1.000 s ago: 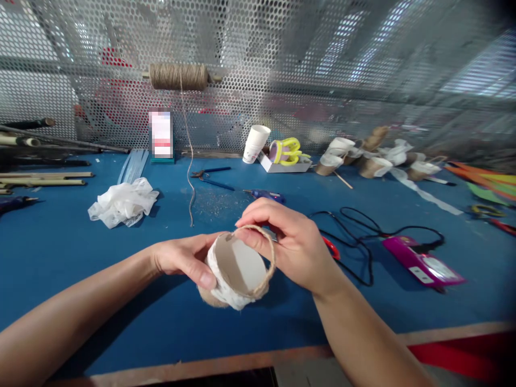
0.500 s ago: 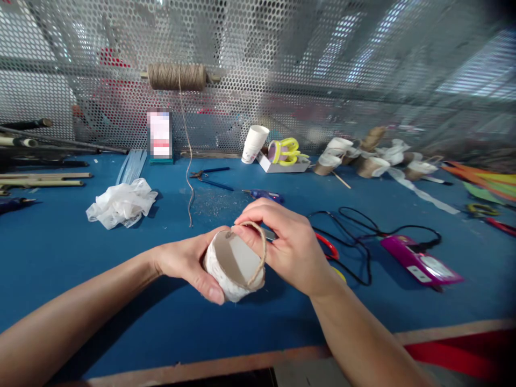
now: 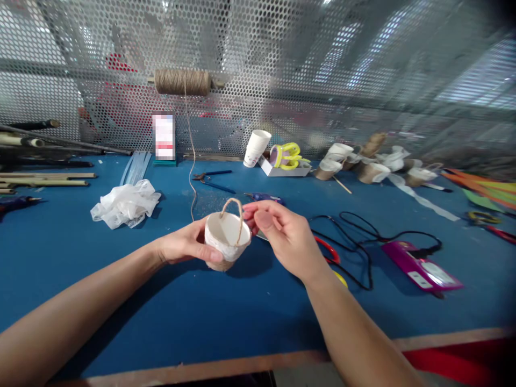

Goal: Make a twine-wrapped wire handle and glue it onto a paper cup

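Observation:
My left hand (image 3: 192,244) is closed round the left side of a small basket (image 3: 228,252) made from a cup. White lace-like trim covers its upper wall, with brown twine below. A twine handle (image 3: 231,201) arches over the mouth, which tilts slightly toward me. My right hand (image 3: 278,228) is just right of the basket, thumb apart from its half-curled fingers, with nothing visible in it. Its fingertips are close to the rim; whether they touch it I cannot tell. Beneath this hand lie scissors with a red and yellow handle (image 3: 328,250), partly hidden.
Behind the basket are pliers (image 3: 213,180), a blue glue gun (image 3: 264,198) and crumpled white plastic (image 3: 127,204). A twine spool (image 3: 183,82) hangs on the mesh, its strand trailing down. Paper cups (image 3: 257,148) stand at the back. A purple power strip (image 3: 421,266) and black cord lie right.
My right hand has let go of the twine handle and drawn slightly away from it. The basket has turned more upright, so the handle stands over the mouth and the twine-wrapped base shows.

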Motion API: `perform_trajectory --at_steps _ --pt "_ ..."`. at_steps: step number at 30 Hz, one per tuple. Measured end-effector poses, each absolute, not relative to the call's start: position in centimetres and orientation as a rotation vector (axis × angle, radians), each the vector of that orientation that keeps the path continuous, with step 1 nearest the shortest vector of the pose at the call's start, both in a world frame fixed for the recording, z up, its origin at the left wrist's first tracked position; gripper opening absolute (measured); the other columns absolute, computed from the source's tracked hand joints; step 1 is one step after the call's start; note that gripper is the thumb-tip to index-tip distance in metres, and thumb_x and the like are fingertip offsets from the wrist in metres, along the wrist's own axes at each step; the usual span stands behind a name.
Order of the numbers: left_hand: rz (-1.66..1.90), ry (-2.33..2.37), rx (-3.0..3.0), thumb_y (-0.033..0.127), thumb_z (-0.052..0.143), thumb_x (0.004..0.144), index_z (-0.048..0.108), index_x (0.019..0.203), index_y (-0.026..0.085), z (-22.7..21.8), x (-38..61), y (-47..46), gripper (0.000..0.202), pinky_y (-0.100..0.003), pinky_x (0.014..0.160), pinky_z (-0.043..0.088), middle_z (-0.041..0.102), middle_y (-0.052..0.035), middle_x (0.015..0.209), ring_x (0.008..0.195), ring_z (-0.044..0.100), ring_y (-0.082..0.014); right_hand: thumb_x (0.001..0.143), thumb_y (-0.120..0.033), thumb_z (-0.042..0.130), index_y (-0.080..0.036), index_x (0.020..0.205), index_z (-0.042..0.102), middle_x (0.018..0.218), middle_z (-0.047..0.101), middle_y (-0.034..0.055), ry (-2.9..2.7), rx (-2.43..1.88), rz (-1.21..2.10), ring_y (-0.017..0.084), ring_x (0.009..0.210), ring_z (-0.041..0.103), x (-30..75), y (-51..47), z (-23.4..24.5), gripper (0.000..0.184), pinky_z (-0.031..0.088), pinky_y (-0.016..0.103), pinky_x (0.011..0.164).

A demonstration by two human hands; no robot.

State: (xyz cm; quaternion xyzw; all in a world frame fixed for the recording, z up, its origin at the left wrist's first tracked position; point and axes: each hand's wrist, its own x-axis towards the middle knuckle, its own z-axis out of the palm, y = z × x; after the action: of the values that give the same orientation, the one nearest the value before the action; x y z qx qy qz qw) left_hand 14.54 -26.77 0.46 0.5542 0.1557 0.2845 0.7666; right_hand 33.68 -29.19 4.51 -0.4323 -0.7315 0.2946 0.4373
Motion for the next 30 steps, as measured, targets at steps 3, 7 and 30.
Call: perform_trajectory --at_steps 3,7,30 --pt "0.668 0.336 1.130 0.030 0.074 0.055 0.052 0.106 0.014 0.2 14.6 -26.6 0.058 -0.032 0.076 0.039 0.059 -0.0084 0.095 0.084 0.054 -0.0185 0.083 -0.035 0.051 -0.020 0.089 0.057 0.095 0.057 0.0080 -1.901 -0.935 0.573 0.018 0.089 0.057 33.9 -29.5 4.6 0.018 0.048 0.034 0.079" --pt "0.727 0.356 1.194 0.023 0.074 0.058 0.050 0.107 0.016 0.5 14.7 -26.8 0.055 -0.030 0.073 0.040 0.059 -0.0058 0.093 0.082 0.054 -0.0167 0.069 -0.042 0.067 -0.023 0.097 0.054 0.124 0.043 0.0100 -2.095 -0.846 0.522 0.026 0.119 0.039 34.1 -29.8 4.7 0.037 0.038 0.044 0.095" --pt "0.837 0.500 1.927 0.022 0.073 0.061 0.036 0.118 0.017 3.2 13.8 -27.5 0.068 -0.033 0.081 0.045 0.053 -0.0080 0.108 0.096 0.054 -0.0218 0.075 -0.017 0.062 -0.020 0.077 0.048 0.142 0.019 0.0040 -2.310 -0.769 0.521 0.023 0.129 0.027 34.0 -30.7 4.9 0.014 0.031 0.041 0.103"
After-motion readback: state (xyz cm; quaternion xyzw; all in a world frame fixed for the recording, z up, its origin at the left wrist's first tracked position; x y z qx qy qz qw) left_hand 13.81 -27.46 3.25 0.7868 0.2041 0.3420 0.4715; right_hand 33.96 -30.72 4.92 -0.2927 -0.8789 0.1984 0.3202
